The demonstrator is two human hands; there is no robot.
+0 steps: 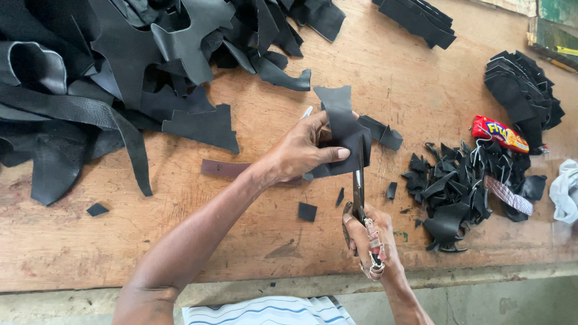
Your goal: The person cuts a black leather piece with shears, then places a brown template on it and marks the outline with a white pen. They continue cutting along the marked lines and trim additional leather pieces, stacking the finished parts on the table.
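two bare hands work over a wooden table in the head view, the only view there is; the left hand is closed in a pinch on a black leather piece, thumb on the near face and fingers behind, holding it raised just above the table near the middle of the frame; the piece stands roughly upright, its long axis running away from the person, its lower edge toward the right hand; the right hand sits nearer the person and just right of the left, fingers closed through the handles of a pair of scissors; the blades point away from the person, almost straight up the frame, and meet the lower right edge of the piece, so the leather lies directly ahead of the scissors along their own line; the left forearm crosses in from the lower left, wrist bent toward the blades; the right wrist is straight; a large heap of black leather offcuts fills the upper left; a smaller pile of cut scraps lies to the right, with a red snack packet beside it; small trimmings lie below the hands.
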